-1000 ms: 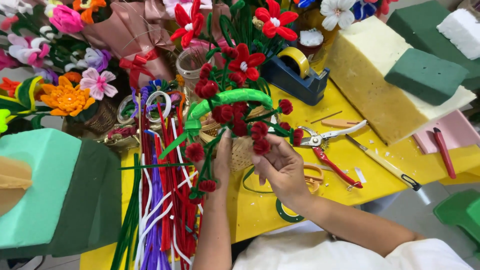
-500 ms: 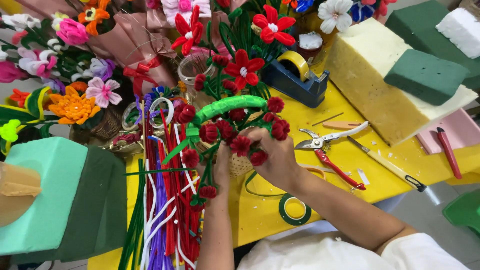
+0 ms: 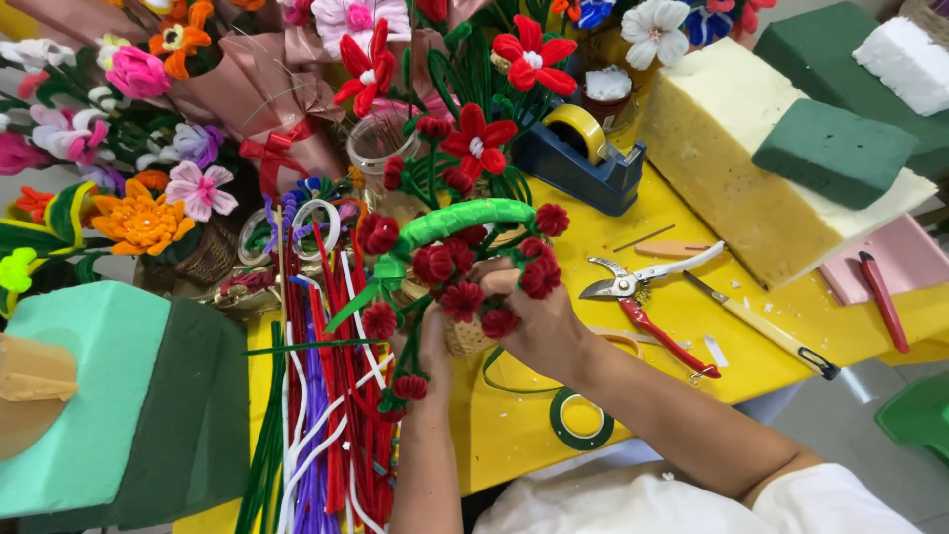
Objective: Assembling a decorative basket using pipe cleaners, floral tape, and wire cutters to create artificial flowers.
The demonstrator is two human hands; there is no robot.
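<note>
From my remote seat, much of the small woven straw basket [image 3: 465, 336] is hidden: both hands and a cluster of red fuzzy pipe-cleaner flowers [image 3: 450, 265] cover it, and only a patch of weave shows between the wrists. Its arched handle wrapped in bright green pipe cleaner [image 3: 465, 216] rises just above the fingers. The basket holds those red blossoms on green stems, with more red five-petal flowers standing behind it. The right hand [image 3: 539, 316] curls over the basket's near rim, fingers pinched around one red pompom bloom [image 3: 542, 277]. The left hand [image 3: 430, 341] presses against the basket's left side; I cannot tell whether it grips a stem or only steadies the weave, since blossoms mask its fingertips. Left of that hand lies a loose heap of red, white, purple and green pipe cleaners [image 3: 326, 415], cut off by the lower edge. Right of the right hand, red-handled pliers [image 3: 643, 297] rest on the yellow tabletop [image 3: 514, 435], well apart from it. A green tape roll [image 3: 578, 420] lies just below the right forearm.
</note>
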